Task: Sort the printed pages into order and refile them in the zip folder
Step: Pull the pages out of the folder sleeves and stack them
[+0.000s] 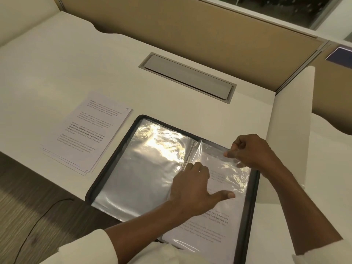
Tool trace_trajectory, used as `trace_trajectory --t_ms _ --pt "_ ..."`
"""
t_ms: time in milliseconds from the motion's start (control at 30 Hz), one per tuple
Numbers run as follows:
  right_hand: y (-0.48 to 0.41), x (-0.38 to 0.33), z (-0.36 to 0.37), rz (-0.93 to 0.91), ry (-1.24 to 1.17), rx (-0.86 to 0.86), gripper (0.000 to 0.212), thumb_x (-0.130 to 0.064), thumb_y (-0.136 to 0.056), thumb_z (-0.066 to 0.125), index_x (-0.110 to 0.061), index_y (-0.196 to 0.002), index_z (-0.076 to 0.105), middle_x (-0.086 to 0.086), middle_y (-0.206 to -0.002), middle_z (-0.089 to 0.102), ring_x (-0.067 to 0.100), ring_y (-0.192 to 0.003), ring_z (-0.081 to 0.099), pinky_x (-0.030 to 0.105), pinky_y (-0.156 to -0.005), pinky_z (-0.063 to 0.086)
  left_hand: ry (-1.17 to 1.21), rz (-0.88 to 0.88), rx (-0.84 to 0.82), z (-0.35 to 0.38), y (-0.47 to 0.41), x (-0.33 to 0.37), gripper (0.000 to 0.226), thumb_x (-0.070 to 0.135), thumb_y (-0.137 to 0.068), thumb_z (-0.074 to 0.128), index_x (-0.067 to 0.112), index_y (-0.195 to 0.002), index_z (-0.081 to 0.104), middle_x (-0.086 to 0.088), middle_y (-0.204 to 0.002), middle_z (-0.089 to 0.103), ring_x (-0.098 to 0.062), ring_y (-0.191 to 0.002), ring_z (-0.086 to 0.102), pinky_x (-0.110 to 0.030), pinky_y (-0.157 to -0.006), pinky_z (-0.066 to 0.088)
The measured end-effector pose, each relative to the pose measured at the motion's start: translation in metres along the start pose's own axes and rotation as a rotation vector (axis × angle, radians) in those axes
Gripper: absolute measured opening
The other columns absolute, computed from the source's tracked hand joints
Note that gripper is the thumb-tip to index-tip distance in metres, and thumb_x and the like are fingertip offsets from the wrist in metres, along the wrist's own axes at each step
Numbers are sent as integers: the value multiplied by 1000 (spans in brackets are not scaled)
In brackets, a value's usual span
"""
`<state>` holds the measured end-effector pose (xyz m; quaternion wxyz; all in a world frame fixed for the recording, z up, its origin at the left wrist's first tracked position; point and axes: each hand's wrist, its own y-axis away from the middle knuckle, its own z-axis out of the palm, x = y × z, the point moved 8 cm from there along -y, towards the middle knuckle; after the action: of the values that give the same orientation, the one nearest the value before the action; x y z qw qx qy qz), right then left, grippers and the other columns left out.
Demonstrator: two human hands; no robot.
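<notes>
On the bench (57, 63), right in front of the person: zip folder (112, 162) lies open and flat, black zip rim all round, clear sleeves on both halves. Left hand (192, 185) lies flat on the right-side sleeve (234, 174) just beside the spine, fingers straight, thumb splayed toward the right, pressing the plastic down. Right hand (251, 151) is just beyond it at that sleeve's top edge, thumb and forefinger pinching the plastic, other fingers curled. A page (205, 231) with text sits inside that sleeve, partly under the left hand, its lower part showing by the left wrist. Left-side sleeve (144, 168), left of the left hand, is all glare; can't tell if it holds anything. Stack of printed pages (85, 134) sits on the bench well left of both hands, apart from the folder's rim, text up, lower edges fanned a bit. Beyond the hands: grey cable hatch (188, 77) set in the bench, then a tan partition (190, 25).
</notes>
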<state>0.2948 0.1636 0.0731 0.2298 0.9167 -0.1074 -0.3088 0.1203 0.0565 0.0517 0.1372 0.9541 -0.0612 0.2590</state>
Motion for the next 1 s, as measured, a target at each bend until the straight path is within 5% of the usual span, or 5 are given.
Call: trace_trajectory --t_ms 233,467,633,767,1000 --pt "11 -45 5 -69 -589 -28 35 -5 -79 89 -1 -107 68 22 -85 78 31 -72 78 32 -64 64 -18 -133 22 -32 4 17 89 101 -75 39 25 -110 68 9 -101 73 -12 -94 68 -31 -79 46" --pt "-3 -59 32 -72 -957 -98 37 -28 -99 71 1 -121 65 24 -100 78 41 -92 78 44 -88 64 -64 -267 65 -75 -4 -14 18 32 -98 58 20 -87 64 3 -84 64 -21 -79 64 -33 -72 44" --pt "-25 -20 39 -36 -702 49 45 -49 -93 74 -9 -114 70 9 -90 81 29 -87 79 38 -80 65 -117 -387 118 -109 -17 -69 8 30 -97 65 23 -94 68 4 -90 69 -21 -85 68 -34 -74 49" --pt "-45 21 46 -48 -102 125 41 -48 -80 88 -22 -106 72 -1 -102 75 20 -93 71 42 -88 60 -161 -476 137 -130 -25 -115 15 37 -97 70 23 -101 71 0 -102 71 -26 -93 67 -35 -76 47" --pt "-50 64 52 -44 353 172 61 -44 -77 91 -15 -126 68 14 -118 60 34 -116 56 44 -87 54 -295 -597 66 -129 -37 -180 32 29 -96 70 11 -121 63 -8 -100 61 -33 -98 64 -39 -76 43"
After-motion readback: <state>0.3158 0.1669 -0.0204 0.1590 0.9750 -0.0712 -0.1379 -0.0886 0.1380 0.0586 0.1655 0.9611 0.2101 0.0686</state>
